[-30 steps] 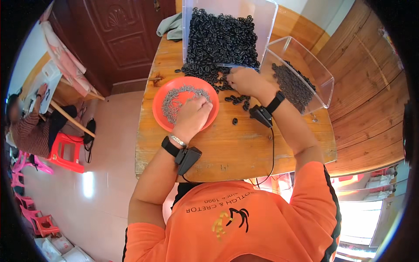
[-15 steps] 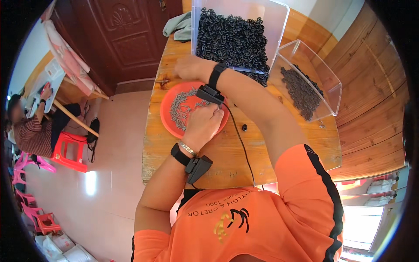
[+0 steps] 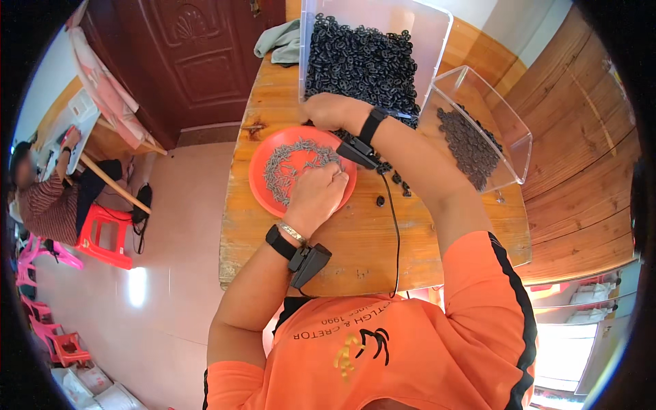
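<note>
On the wooden table (image 3: 437, 236), L to R: the orange plate (image 3: 263, 188) held a heap of small grey metal parts (image 3: 287, 167). My left hand (image 3: 316, 195) rested on its near rim, fingers curled; held anything? Couldn't tell. My right hand (image 3: 331, 111) reached across to the plate's far edge by the bin of black rings (image 3: 362, 58), fingers bent, grip unclear. A clear tray of dark pieces (image 3: 475, 147) sat far R.

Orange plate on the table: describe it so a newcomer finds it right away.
Start at the wooden table. Near its left edge, in front of the big clear bin of black rings, lies a round orange plate with small grey metal pieces scattered on it. The left hand rests on its right side; it is the only flat, brightly coloured dish there.
</note>
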A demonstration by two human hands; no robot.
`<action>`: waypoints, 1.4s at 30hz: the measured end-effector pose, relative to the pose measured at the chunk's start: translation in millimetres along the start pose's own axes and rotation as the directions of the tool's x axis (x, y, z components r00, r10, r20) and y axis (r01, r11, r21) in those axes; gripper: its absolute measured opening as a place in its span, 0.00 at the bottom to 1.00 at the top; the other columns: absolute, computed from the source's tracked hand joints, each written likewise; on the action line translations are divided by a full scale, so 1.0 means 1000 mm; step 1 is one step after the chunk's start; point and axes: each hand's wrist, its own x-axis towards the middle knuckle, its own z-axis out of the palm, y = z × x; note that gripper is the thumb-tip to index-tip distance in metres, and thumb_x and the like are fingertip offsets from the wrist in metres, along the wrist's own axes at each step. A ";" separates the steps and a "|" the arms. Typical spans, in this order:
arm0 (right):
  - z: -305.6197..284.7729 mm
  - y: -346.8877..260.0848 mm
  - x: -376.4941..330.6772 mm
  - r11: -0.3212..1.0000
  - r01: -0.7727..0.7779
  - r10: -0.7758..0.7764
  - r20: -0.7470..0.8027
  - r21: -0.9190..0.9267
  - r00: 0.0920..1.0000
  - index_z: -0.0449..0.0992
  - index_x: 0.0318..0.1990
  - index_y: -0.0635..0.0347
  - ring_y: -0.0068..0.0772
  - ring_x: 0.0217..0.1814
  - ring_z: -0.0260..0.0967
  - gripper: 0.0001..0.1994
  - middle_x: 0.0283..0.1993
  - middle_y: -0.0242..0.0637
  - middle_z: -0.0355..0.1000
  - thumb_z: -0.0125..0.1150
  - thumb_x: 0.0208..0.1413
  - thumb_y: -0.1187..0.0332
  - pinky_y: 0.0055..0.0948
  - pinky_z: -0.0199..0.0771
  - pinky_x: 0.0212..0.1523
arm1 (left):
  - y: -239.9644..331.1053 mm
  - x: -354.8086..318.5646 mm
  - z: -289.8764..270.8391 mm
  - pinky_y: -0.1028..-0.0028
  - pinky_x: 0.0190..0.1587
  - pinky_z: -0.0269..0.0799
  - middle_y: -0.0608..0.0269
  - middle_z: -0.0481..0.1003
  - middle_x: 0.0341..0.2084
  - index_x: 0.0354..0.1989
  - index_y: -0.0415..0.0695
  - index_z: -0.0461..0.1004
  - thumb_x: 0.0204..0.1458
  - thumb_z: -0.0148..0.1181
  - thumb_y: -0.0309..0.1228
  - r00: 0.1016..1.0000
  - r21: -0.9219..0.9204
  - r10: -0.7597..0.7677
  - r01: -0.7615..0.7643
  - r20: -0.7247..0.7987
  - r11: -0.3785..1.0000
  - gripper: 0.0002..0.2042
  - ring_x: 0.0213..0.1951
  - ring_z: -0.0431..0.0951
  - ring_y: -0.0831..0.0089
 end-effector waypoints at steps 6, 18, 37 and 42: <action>0.008 -0.002 -0.037 0.995 -0.081 0.084 -0.049 0.050 0.995 0.78 0.34 0.52 0.51 0.36 0.71 0.10 0.32 0.45 0.74 0.54 0.41 0.71 0.43 0.71 0.35 | 0.003 -0.001 0.000 0.55 0.31 0.63 0.44 0.70 0.23 0.27 0.38 0.68 0.54 0.48 0.35 1.000 -0.038 -0.009 0.009 -0.010 0.999 0.12 0.30 0.70 0.45; 0.028 -0.039 -0.124 0.991 -0.126 0.132 -0.278 0.038 0.952 0.76 0.39 0.59 0.44 0.46 0.70 0.12 0.43 0.39 0.73 0.49 0.47 0.75 0.38 0.72 0.41 | 0.009 -0.001 -0.005 0.60 0.32 0.64 0.49 0.72 0.21 0.28 0.38 0.70 0.52 0.49 0.35 1.000 0.021 0.006 -0.007 0.029 1.000 0.11 0.29 0.72 0.52; 0.014 -0.071 -0.161 0.959 -0.247 0.281 -0.540 0.137 0.793 0.76 0.30 0.60 0.41 0.36 0.69 0.05 0.32 0.38 0.72 0.61 0.46 0.70 0.33 0.70 0.35 | -0.003 0.003 0.002 0.59 0.28 0.64 0.49 0.72 0.19 0.26 0.37 0.69 0.52 0.50 0.33 1.000 -0.179 0.000 -0.003 -0.021 0.984 0.11 0.27 0.73 0.51; 0.008 -0.075 -0.162 0.480 -0.244 0.684 -0.185 0.843 0.705 0.78 0.30 0.63 0.21 0.28 0.68 0.06 0.27 0.31 0.74 0.64 0.50 0.69 0.23 0.67 0.30 | 0.008 0.000 -0.007 0.81 0.23 0.61 0.70 0.68 0.17 0.28 0.40 0.71 0.54 0.49 0.30 0.995 -0.338 -0.100 0.086 -0.025 0.937 0.08 0.20 0.65 0.83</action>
